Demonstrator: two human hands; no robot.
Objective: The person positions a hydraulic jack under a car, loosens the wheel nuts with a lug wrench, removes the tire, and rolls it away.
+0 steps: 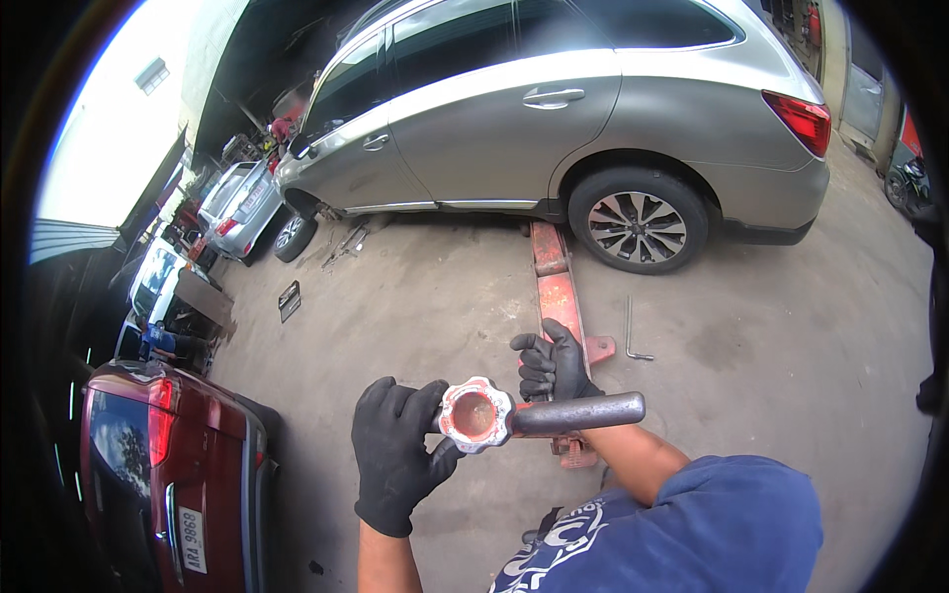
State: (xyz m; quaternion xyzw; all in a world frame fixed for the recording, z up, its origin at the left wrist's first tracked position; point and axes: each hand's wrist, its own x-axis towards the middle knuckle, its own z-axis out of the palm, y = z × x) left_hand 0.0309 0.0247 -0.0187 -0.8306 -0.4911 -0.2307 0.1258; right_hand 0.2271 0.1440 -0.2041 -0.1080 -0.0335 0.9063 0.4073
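White lettering crosses the front of the person's blue shirt, and dark characters mark the pale number plate on the red car at left. A red floor jack reaches under the silver car, just ahead of its rear wheel. An L-shaped wrench lies on the floor right of the jack; a flat dark case lies farther left, its contents too small to tell. The left hand's gloved fingers pinch the metal crossbar beside a scalloped red-and-white knob with a round hollow. The right hand's gloved fingers curl inward beyond the crossbar; whether they grip anything, I cannot tell.
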